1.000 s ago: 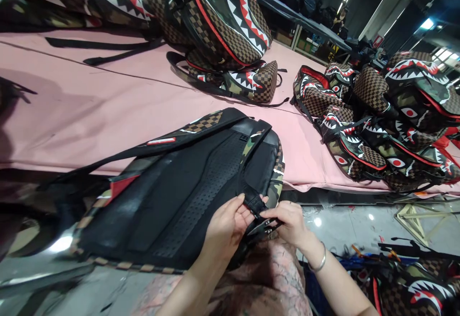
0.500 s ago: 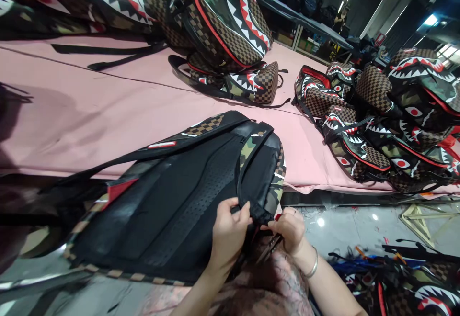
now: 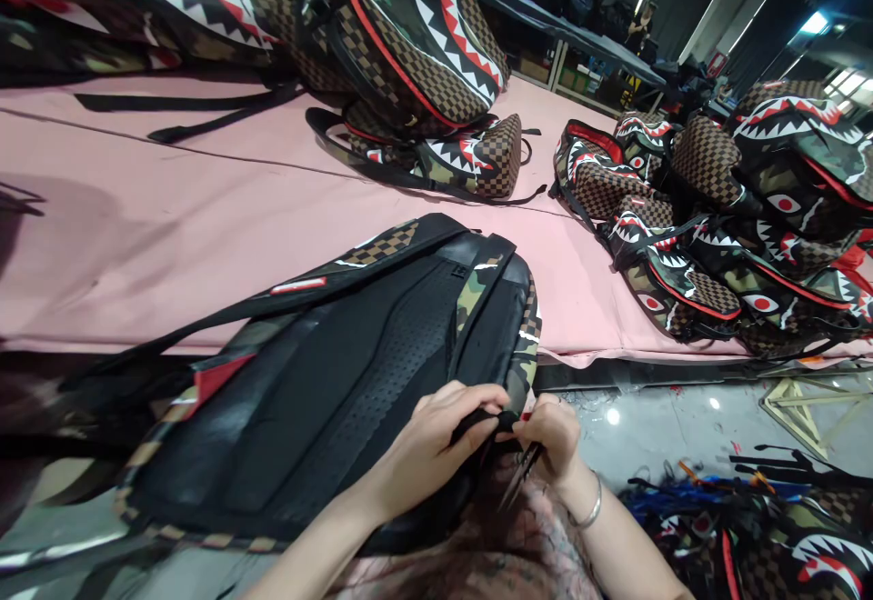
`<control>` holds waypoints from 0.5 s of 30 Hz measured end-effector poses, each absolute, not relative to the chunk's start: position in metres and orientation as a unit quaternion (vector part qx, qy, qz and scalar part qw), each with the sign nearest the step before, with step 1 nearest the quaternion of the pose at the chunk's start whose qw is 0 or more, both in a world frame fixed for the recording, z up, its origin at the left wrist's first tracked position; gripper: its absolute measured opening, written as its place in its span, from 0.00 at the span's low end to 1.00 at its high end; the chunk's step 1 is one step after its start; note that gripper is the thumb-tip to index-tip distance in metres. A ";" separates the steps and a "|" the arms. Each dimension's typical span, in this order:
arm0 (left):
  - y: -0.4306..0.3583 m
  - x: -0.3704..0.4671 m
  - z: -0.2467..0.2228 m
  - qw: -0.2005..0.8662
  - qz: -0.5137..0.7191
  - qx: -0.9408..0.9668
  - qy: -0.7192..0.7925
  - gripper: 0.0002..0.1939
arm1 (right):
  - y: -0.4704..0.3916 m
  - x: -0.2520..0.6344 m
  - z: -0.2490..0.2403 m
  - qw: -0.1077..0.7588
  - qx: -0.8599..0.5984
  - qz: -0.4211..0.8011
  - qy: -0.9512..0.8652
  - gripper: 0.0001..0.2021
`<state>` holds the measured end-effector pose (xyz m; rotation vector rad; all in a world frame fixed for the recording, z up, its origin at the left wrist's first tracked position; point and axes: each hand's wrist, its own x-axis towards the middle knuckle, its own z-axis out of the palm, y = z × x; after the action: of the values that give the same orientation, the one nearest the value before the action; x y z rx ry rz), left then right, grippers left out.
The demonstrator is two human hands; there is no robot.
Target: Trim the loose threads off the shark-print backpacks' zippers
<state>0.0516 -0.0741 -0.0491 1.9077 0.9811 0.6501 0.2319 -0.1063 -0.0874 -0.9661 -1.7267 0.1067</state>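
Note:
A backpack [image 3: 327, 382] lies at a slant over the table's front edge, its black padded back and shoulder straps facing up. My left hand [image 3: 436, 436] is closed over a black shoulder strap [image 3: 470, 423] near the bag's lower right side. Close beside it, my right hand [image 3: 554, 436] pinches the strap's end between thumb and finger. That same hand also keeps hold of small dark scissors [image 3: 522, 477], whose blades point down towards my lap. The fingers partly hide the strap's end.
The pink-covered table [image 3: 170, 209] carries a stack of shark-mouth backpacks [image 3: 423, 45] at the back and a heap of them [image 3: 682, 236] at the right. More bags [image 3: 764, 527] lie low at the lower right. A metal frame [image 3: 795, 414] stands on the floor.
My left hand has shifted right along the strap, now lying palm down over it and closer to my right hand. The right hand has barely moved.

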 end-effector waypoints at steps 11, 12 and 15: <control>-0.087 0.065 -0.079 0.400 0.423 0.718 0.381 0.07 | -0.097 0.231 -0.100 0.574 -0.474 0.355 -0.566 0.17; -0.088 0.068 -0.081 0.375 0.434 0.728 0.376 0.07 | -0.096 0.233 -0.100 0.562 -0.487 0.398 -0.537 0.18; -0.095 0.077 -0.083 0.299 0.449 0.752 0.379 0.07 | -0.095 0.242 -0.092 0.494 -0.509 0.536 -0.458 0.20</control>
<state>0.0773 -0.0947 -0.0832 1.9962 1.0078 1.1923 0.2421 -0.0949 -0.0924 -1.2343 -1.1103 1.3009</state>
